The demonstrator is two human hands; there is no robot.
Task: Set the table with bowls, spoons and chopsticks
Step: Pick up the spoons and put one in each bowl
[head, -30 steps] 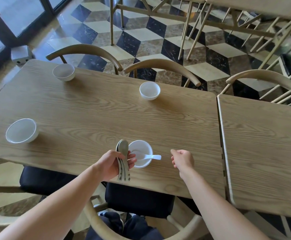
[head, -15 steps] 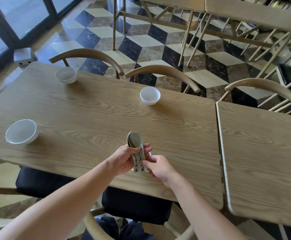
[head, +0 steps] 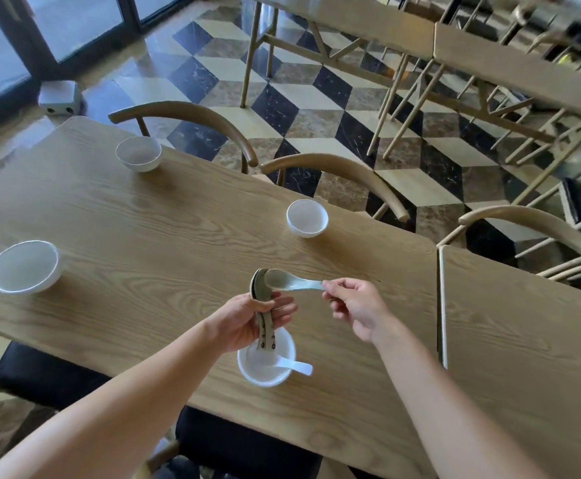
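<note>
1. Head view: the left hand (head: 247,319) grips a stack of spoons (head: 259,288) upright, fingers curled round the handles. It hovers over the near bowl (head: 258,361) at 6 o'clock on the table (head: 144,219), and that bowl already holds a served spoon (head: 294,367).
2. The right hand (head: 358,305) pinches 1 loose spoon (head: 296,284) by its handle tip. The spoon's long axis runs from 3 to 9 o'clock, with the scoop just beside the stack's heads.
3. The far bowl (head: 307,217) lies at 11 o'clock from the right hand, well apart, and the right hand is the nearer one. The left bowl (head: 24,266) at 9 o'clock and the corner bowl (head: 138,153) at 10 o'clock sit farther off. The far bowl looks the likeliest next target, a forward carry.
4. 0.5 s ago both hands met on the stack. Now the right hand has drawn 1 spoon out toward 3 o'clock.
</note>
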